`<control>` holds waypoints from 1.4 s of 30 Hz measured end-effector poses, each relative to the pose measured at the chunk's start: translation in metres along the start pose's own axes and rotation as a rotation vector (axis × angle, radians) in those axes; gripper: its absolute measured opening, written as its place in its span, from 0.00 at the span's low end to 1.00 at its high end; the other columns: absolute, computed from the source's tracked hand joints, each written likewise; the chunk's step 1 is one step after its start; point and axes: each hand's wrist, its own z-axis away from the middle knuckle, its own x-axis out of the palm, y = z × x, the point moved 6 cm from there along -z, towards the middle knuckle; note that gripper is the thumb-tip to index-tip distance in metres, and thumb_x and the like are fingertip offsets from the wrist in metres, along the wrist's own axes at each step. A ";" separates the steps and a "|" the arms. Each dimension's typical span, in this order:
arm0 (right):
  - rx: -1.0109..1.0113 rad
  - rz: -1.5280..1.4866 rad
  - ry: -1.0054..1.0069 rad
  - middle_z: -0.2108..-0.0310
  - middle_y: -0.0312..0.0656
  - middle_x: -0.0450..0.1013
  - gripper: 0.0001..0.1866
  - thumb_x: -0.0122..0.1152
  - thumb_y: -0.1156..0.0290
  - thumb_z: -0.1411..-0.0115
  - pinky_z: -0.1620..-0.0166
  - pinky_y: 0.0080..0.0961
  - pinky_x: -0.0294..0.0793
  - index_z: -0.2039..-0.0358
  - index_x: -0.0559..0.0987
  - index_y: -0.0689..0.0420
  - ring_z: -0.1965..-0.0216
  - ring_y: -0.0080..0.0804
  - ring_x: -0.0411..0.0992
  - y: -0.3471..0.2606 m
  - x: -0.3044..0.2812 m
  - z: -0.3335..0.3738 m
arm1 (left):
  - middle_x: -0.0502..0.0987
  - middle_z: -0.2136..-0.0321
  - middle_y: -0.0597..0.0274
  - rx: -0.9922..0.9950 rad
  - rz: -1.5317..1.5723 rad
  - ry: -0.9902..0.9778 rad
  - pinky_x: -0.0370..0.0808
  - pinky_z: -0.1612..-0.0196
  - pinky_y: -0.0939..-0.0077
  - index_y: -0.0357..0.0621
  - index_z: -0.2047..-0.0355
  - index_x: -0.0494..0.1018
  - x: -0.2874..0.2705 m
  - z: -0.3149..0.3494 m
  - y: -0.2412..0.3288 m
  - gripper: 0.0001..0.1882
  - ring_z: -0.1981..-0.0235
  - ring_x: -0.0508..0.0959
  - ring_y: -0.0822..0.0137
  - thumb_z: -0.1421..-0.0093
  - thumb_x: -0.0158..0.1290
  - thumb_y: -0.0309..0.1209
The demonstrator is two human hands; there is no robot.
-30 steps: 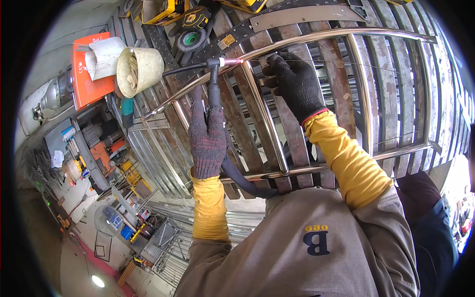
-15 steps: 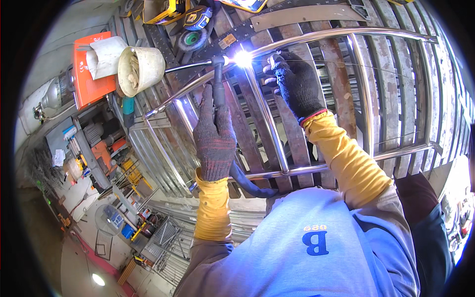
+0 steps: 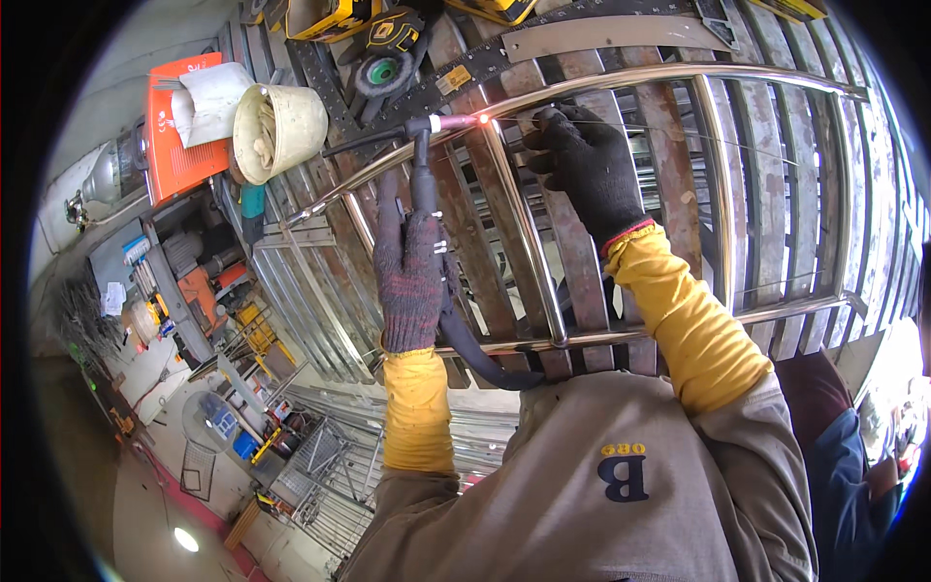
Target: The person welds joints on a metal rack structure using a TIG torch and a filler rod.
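Observation:
My left hand [image 3: 407, 281], in a dark knitted glove and yellow sleeve, is closed around a black TIG welding torch [image 3: 423, 179]. The torch's pale pinkish nozzle points right at a small glowing red spot where a polished steel crossbar [image 3: 524, 223] meets the long upper tube [image 3: 621, 80] of a tubular frame. Just right of that joint, my right hand [image 3: 593, 170], in a black glove, pinches a thin filler rod [image 3: 698, 139] that trails off rightward. A black cable hose [image 3: 475, 354] runs from the torch toward my body.
The frame lies on a slatted metal bench [image 3: 669, 194]. Beyond it are an angle grinder [image 3: 388, 63], a black steel square [image 3: 335, 97] and a flat metal strip [image 3: 611, 37]. A cream bucket [image 3: 296, 126] and an orange machine [image 3: 160, 160] stand at left. Dark red and blue cloth shows at right.
The bright arc has gone out, leaving a red glow at the joint. The torch has shifted slightly left, and my right hand has moved slightly right and down.

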 end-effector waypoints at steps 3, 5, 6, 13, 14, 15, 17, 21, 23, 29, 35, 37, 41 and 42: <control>0.037 -0.007 -0.013 0.60 0.42 0.86 0.18 0.60 0.56 0.23 0.64 0.24 0.80 0.49 0.85 0.58 0.65 0.28 0.84 0.002 -0.002 -0.002 | 0.75 0.68 0.67 -0.052 0.044 -0.010 0.71 0.77 0.81 0.53 0.19 0.57 0.002 0.003 0.010 0.36 0.77 0.73 0.80 0.24 0.53 0.33; 0.043 -0.017 -0.001 0.60 0.41 0.86 0.18 0.61 0.56 0.23 0.63 0.24 0.80 0.49 0.85 0.58 0.64 0.28 0.85 0.002 -0.004 -0.002 | 0.77 0.66 0.66 0.008 -0.077 -0.006 0.73 0.74 0.80 0.50 0.19 0.56 -0.002 -0.001 0.007 0.36 0.74 0.74 0.79 0.24 0.52 0.32; 0.042 -0.018 -0.002 0.60 0.41 0.86 0.18 0.61 0.56 0.23 0.63 0.24 0.80 0.49 0.85 0.58 0.64 0.28 0.85 0.002 -0.006 -0.003 | 0.77 0.66 0.66 0.008 -0.077 -0.004 0.73 0.74 0.80 0.50 0.19 0.56 -0.004 0.000 0.006 0.36 0.74 0.74 0.79 0.24 0.52 0.32; 0.055 -0.084 -0.039 0.59 0.40 0.86 0.18 0.61 0.57 0.23 0.61 0.25 0.82 0.45 0.85 0.57 0.63 0.28 0.85 0.005 -0.010 -0.004 | 0.80 0.58 0.63 0.111 -0.184 -0.028 0.76 0.67 0.77 0.48 0.19 0.56 -0.007 -0.003 -0.008 0.35 0.71 0.75 0.76 0.22 0.52 0.33; 0.032 -0.073 -0.036 0.59 0.40 0.86 0.19 0.61 0.57 0.23 0.61 0.26 0.82 0.44 0.84 0.57 0.63 0.28 0.85 0.004 -0.010 -0.002 | 0.80 0.53 0.61 0.118 -0.222 -0.023 0.77 0.65 0.77 0.47 0.19 0.56 -0.006 -0.003 -0.008 0.35 0.69 0.76 0.75 0.22 0.52 0.34; 0.031 -0.073 -0.032 0.59 0.40 0.86 0.19 0.61 0.57 0.23 0.61 0.26 0.82 0.44 0.84 0.57 0.63 0.28 0.85 0.004 -0.009 -0.001 | 0.80 0.53 0.61 0.120 -0.221 -0.027 0.77 0.65 0.77 0.47 0.19 0.56 -0.005 -0.003 -0.003 0.35 0.69 0.76 0.75 0.22 0.52 0.34; 0.016 -0.031 0.000 0.60 0.41 0.86 0.19 0.61 0.57 0.23 0.62 0.25 0.82 0.44 0.84 0.58 0.64 0.28 0.85 0.004 -0.008 0.000 | 0.77 0.40 0.54 -0.090 -0.142 -0.081 0.79 0.60 0.76 0.46 0.19 0.56 0.000 0.000 -0.001 0.34 0.62 0.78 0.74 0.22 0.51 0.33; 0.003 -0.053 0.000 0.60 0.40 0.86 0.18 0.61 0.58 0.23 0.62 0.25 0.82 0.44 0.84 0.58 0.64 0.27 0.84 0.006 -0.009 -0.002 | 0.78 0.42 0.55 -0.115 -0.146 -0.103 0.79 0.64 0.78 0.47 0.19 0.56 0.002 0.000 0.000 0.34 0.66 0.77 0.75 0.22 0.51 0.33; 0.003 -0.034 -0.009 0.58 0.38 0.86 0.17 0.60 0.57 0.22 0.61 0.25 0.82 0.46 0.84 0.56 0.61 0.27 0.85 0.008 -0.006 -0.002 | 0.79 0.57 0.63 0.131 -0.258 -0.037 0.74 0.76 0.80 0.51 0.18 0.55 -0.007 -0.005 -0.008 0.35 0.75 0.74 0.78 0.22 0.51 0.32; -0.011 -0.001 0.002 0.59 0.38 0.86 0.18 0.59 0.56 0.22 0.60 0.25 0.82 0.47 0.84 0.57 0.62 0.26 0.84 0.008 -0.009 -0.003 | 0.74 0.73 0.69 -0.065 -0.111 0.033 0.69 0.84 0.78 0.56 0.19 0.56 0.022 0.012 0.016 0.34 0.84 0.72 0.77 0.21 0.52 0.37; -0.165 -0.027 -0.129 0.60 0.40 0.85 0.16 0.58 0.60 0.22 0.62 0.24 0.82 0.46 0.84 0.58 0.64 0.27 0.84 0.009 -0.006 -0.004 | 0.78 0.69 0.60 0.066 -0.289 0.016 0.76 0.69 0.69 0.48 0.22 0.60 0.023 0.012 0.012 0.30 0.74 0.77 0.71 0.21 0.49 0.35; -0.223 -0.156 -0.133 0.61 0.40 0.84 0.15 0.60 0.63 0.23 0.64 0.23 0.82 0.45 0.83 0.59 0.65 0.27 0.84 0.018 -0.011 -0.007 | 0.79 0.67 0.57 -0.031 -0.338 -0.004 0.77 0.66 0.64 0.47 0.23 0.63 0.031 0.013 0.025 0.29 0.72 0.78 0.67 0.21 0.49 0.36; -0.290 -0.390 -0.219 0.62 0.38 0.84 0.13 0.62 0.66 0.24 0.65 0.22 0.81 0.45 0.83 0.58 0.66 0.25 0.83 0.018 -0.007 -0.010 | 0.83 0.59 0.49 0.158 -0.518 0.022 0.80 0.60 0.61 0.44 0.22 0.60 0.030 0.009 0.033 0.30 0.67 0.83 0.59 0.21 0.48 0.36; -0.310 -0.334 -0.184 0.62 0.39 0.84 0.14 0.61 0.66 0.24 0.65 0.22 0.81 0.45 0.83 0.58 0.66 0.25 0.82 0.015 -0.004 -0.008 | 0.83 0.55 0.45 0.262 -0.605 0.032 0.81 0.59 0.61 0.43 0.21 0.58 0.031 0.010 0.036 0.32 0.64 0.84 0.57 0.22 0.48 0.35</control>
